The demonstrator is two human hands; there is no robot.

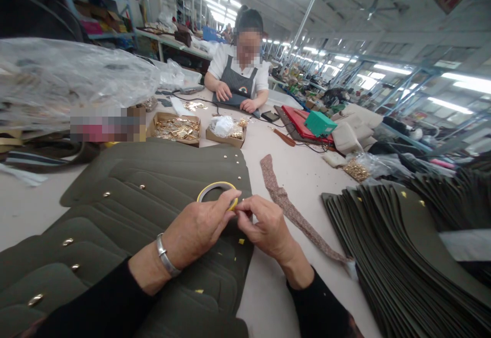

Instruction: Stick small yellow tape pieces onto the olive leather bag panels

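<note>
My left hand point(199, 225) grips a roll of yellow tape point(209, 186), its ring tilted up above the work. Close against it, my right hand point(266, 225) is pinched at the near edge of the roll; whatever its fingertips hold is too small to make out. Beneath both hands lie overlapping dark olive panels point(126, 174) with gold metal studs. Small bits of yellow tape point(241, 241) stick to the panel just below my fingers.
A patterned brown fabric strip point(286, 202) lies right of the panels. Stacked olive panels point(368, 235) fan out at the right. Boxes of gold fittings point(176, 128) and of bagged parts point(226, 128) stand ahead. A co-worker point(241, 67) sits across the table.
</note>
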